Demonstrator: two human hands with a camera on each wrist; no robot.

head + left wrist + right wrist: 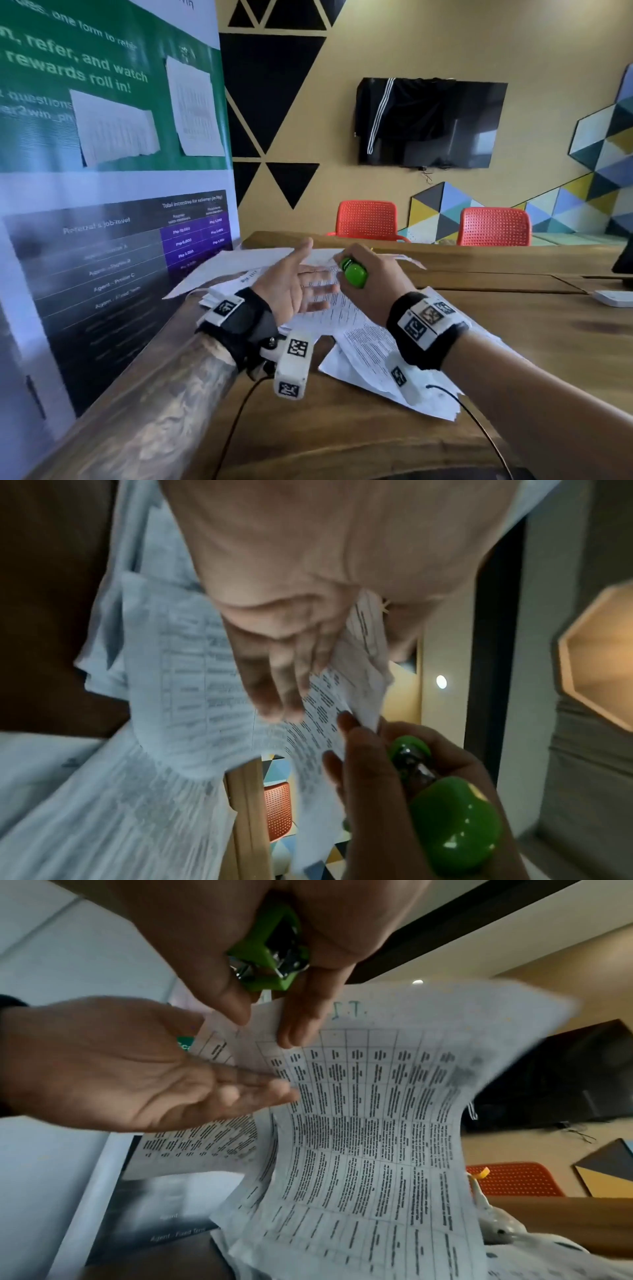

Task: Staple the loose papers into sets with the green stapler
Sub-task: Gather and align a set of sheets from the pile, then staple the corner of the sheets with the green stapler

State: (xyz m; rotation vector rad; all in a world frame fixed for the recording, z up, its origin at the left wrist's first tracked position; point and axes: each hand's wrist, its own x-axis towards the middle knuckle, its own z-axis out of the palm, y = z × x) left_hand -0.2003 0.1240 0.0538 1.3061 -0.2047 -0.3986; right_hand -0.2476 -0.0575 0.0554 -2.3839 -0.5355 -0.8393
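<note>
Wrist bands with black-and-white marker blocks sit closest to the camera, one on each forearm, cables trailing back over the wooden counter [342, 442]. Past them the left hand [291, 286] is spread wide, palm facing right, fingers straight, and from the wrist views its fingertips [274, 1093] seem to touch the printed sheet [369, 1123] that's lifted up between both hands, though it's pretty blurry there. Right hand [373, 281] is wrapped around the green stapler [354, 272], holding it just above the paper pile, and its thumb and a finger also look to be pinching the top edge of that same lifted sheet. Stapler's metal mouth points toward the paper's corner; can't tell if the paper is actually inside it.

More loose papers [370, 359] are scattered messily on the counter under and around both hands, covered in table-style text. A big standing banner [102, 171] is on the left, two orange chairs [493, 226] sit at the far side, and a dark wall screen [431, 123] has a striped black garment draped over it.
</note>
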